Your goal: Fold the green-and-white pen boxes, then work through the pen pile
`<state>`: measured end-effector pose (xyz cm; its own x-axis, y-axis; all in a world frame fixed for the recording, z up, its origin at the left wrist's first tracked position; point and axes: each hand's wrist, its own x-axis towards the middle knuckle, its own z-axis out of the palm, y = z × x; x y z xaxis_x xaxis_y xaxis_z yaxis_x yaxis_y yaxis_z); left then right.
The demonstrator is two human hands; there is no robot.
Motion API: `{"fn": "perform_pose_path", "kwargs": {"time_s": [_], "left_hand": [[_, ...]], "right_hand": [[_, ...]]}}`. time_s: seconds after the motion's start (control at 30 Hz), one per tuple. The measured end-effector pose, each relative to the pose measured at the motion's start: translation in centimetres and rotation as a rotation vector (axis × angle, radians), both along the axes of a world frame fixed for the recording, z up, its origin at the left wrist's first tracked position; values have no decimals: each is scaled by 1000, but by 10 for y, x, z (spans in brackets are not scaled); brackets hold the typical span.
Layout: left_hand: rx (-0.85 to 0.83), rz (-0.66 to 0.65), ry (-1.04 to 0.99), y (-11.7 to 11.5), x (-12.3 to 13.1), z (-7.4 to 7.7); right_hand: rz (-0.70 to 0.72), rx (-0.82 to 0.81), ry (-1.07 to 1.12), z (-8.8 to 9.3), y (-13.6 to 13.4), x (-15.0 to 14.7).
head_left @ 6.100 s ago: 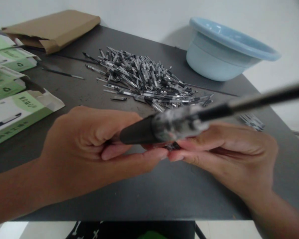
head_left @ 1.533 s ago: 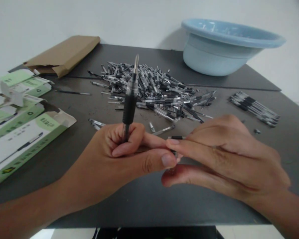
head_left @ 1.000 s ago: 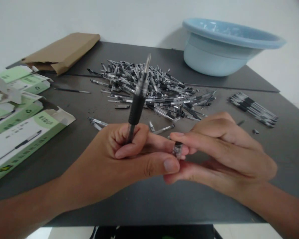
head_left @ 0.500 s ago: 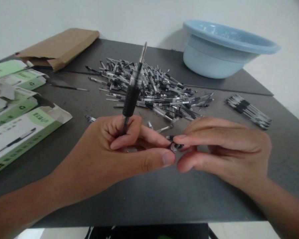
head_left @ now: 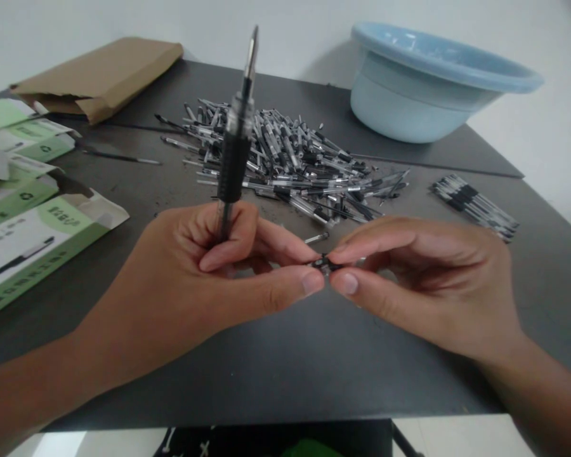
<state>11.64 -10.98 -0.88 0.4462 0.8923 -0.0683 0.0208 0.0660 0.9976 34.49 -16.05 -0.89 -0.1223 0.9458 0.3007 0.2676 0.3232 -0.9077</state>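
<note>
A clear gel pen with a black grip (head_left: 233, 162) stands nearly upright, its metal tip pointing up. The curled fingers of my left hand (head_left: 209, 279) are wrapped round its lower end. The same hand pinches one end of a small black-and-clear pen part (head_left: 322, 262) between thumb and forefinger; it looks like a cap, though fingertips cover most of it. My right hand (head_left: 438, 279) is closed on the part's other end, so the two hands' fingertips almost meet. Beyond them lies a heap of loose pens and pen parts (head_left: 290, 149).
Open green-and-white pen boxes (head_left: 52, 244) lie at the left, with a brown paper bag (head_left: 105, 73) behind. A thin black refill (head_left: 124, 157) lies near them. At the back right stands a light blue basin (head_left: 409, 108). A row of pens (head_left: 476, 204) rests at the right.
My right fingertips have closed in on the small part, and thumb and forefinger now pinch it against the left. The upright pen has shifted up and left in view.
</note>
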Motion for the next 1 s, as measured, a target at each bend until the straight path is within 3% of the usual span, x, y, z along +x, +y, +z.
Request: {"fn": "perform_pose_path", "kwargs": {"time_s": [0.2, 0.37, 0.53, 0.77, 1.0], "left_hand": [[73, 86, 11, -1, 5, 1], [40, 36, -38, 1, 1, -3], [39, 73, -11, 3, -9, -10], [49, 146, -43, -1, 4, -6], [83, 225, 14, -1, 0, -11]], "right_hand": [[1, -182, 113, 3, 1, -2], [-2, -294, 219, 4, 7, -4], [12, -352, 278, 3, 8, -4], [58, -336, 304, 1, 7, -7], [-153, -176, 148, 1, 4, -8]]}}
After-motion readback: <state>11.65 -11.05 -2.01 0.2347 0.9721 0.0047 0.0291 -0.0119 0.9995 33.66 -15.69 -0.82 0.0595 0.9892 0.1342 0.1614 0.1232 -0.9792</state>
